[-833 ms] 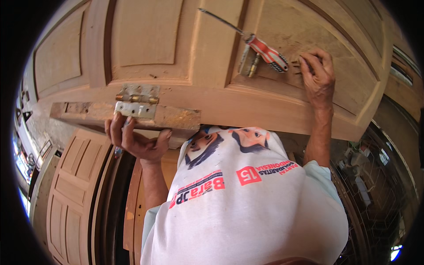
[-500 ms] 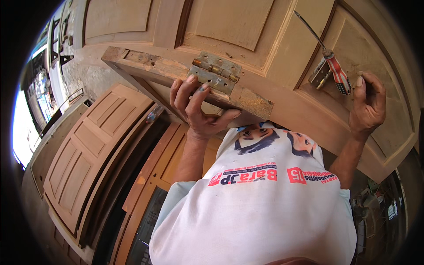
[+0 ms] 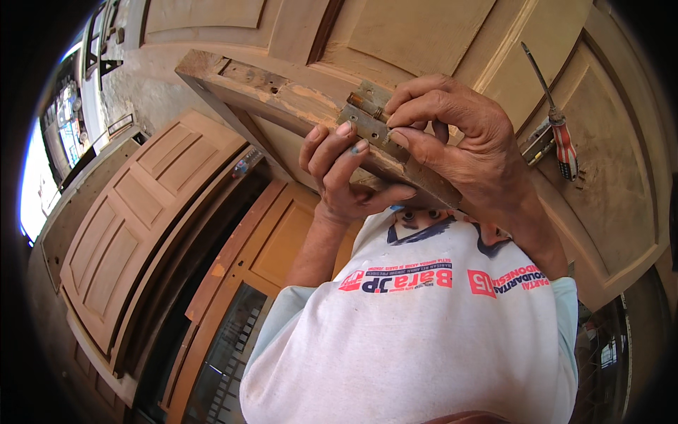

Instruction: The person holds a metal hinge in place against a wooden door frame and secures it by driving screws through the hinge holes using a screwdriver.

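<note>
Head view: left hand (image 3: pixel 346 177) grips the stiff, heavy wooden bar (image 3: pixel 282 99) beneath its metal hinge (image 3: pixel 364 116); right hand (image 3: pixel 459 134) pinches the hinge.

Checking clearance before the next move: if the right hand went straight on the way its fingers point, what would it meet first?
Probably the metal hinge on the wooden bar: the right hand has its fingertips at it already.
</note>
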`<state>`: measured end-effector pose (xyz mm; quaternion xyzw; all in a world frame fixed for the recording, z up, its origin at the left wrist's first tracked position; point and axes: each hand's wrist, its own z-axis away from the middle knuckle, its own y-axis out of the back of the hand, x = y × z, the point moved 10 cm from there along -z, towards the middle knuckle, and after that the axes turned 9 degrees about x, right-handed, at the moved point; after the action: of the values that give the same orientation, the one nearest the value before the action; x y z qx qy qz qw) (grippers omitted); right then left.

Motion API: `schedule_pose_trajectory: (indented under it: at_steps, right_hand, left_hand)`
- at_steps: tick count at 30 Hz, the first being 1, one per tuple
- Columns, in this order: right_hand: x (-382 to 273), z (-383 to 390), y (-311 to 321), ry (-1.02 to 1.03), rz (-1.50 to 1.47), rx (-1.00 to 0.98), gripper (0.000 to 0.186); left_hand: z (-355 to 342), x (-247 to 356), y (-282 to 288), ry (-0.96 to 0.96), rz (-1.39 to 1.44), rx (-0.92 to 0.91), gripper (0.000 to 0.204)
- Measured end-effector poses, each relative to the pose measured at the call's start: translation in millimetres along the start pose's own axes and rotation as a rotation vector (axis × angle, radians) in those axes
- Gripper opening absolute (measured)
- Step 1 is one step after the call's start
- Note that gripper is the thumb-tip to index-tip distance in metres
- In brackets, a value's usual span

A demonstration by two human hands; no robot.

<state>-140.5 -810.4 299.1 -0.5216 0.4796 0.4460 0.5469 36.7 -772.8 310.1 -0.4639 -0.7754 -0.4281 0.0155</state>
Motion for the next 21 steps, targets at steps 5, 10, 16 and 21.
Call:
schedule_pose_trajectory:
  at_steps: [5, 10, 16, 21]
  right_hand:
    - [14, -1, -2, -0.113, 0.059, -0.008, 0.016]
    - [8, -3, -10, -0.002, 0.109, -0.005, 0.018]
    - [3, 3, -10, 0.059, 0.19, 0.028, 0.018]
    - [-5, 4, -15, 0.13, 0.245, -0.022, 0.016]
  left_hand:
    - [3, -2, 2, 0.031, 0.014, 0.009, 0.08]
    - [2, -2, 0, 0.033, -0.001, -0.002, 0.08]
    - [6, -2, 1, 0.03, 0.011, 0.018, 0.081]
    - [9, -6, -4, 0.038, 0.031, 0.003, 0.081]
